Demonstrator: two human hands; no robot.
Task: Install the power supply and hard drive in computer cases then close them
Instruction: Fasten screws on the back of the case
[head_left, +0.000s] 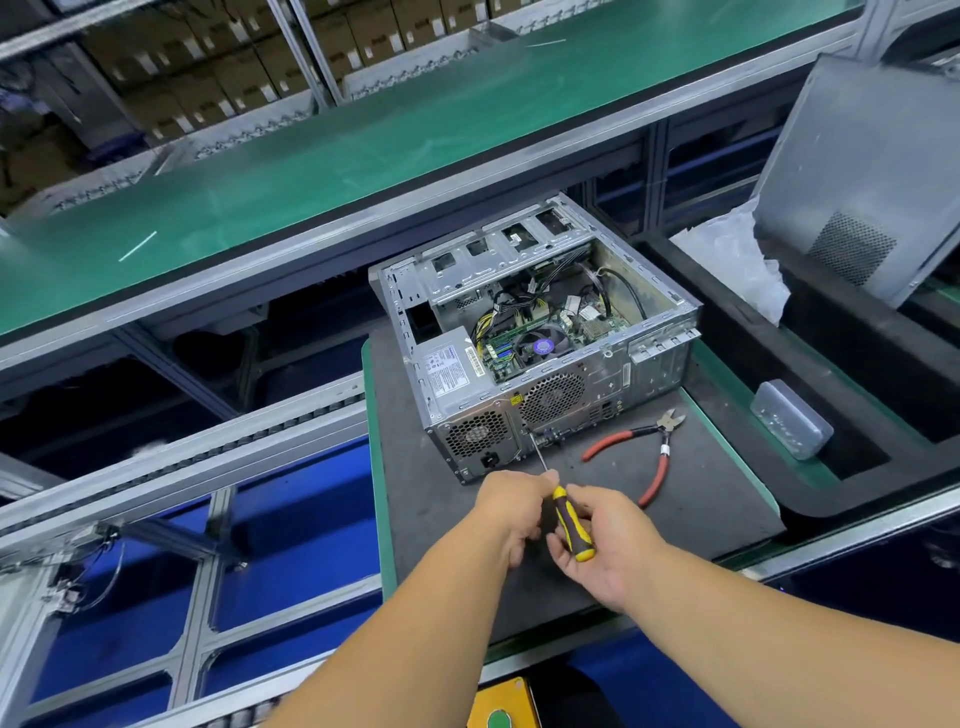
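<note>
An open metal computer case (540, 332) lies on its side on a grey mat (701, 499), its rear panel facing me. The power supply (449, 371) sits in the case's near left corner, and cables and the motherboard show inside. A yellow and black screwdriver (569, 525) points its tip at the rear panel beside the power supply. My right hand (608, 545) grips the handle. My left hand (511, 506) pinches the screwdriver where the shaft meets the handle. No hard drive is recognisable.
Red-handled cutters (644, 452) lie on the mat right of the screwdriver. A small clear plastic box (792, 426) sits in a black tray at the right. A dark case side panel (862, 171) leans at the far right. A green conveyor belt (363, 135) runs behind.
</note>
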